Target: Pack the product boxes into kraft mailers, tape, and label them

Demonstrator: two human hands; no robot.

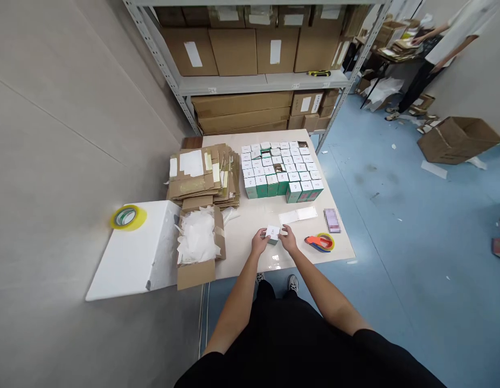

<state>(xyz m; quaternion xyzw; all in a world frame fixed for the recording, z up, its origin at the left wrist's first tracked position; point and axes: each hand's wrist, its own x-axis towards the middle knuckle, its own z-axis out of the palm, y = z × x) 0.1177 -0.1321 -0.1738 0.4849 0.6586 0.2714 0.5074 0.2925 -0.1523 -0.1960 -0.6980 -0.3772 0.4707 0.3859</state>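
Note:
A small white-and-green box [273,234] sits near the front edge of the pale table [250,226], held between both my hands. My left hand [259,240] grips its left side and my right hand [289,238] grips its right side, fingers curled on it. Behind, several matching white-topped green boxes [280,170] stand in tight rows. A white paper slip [298,215] lies just beyond the held box.
Flattened cardboard stack [203,175] at left; an open carton of white plastic bags [197,242]; a tape dispenser [320,242] at right; a yellow tape roll [127,216] on a white board; metal shelving [250,59] with cartons; another person [444,48] far right.

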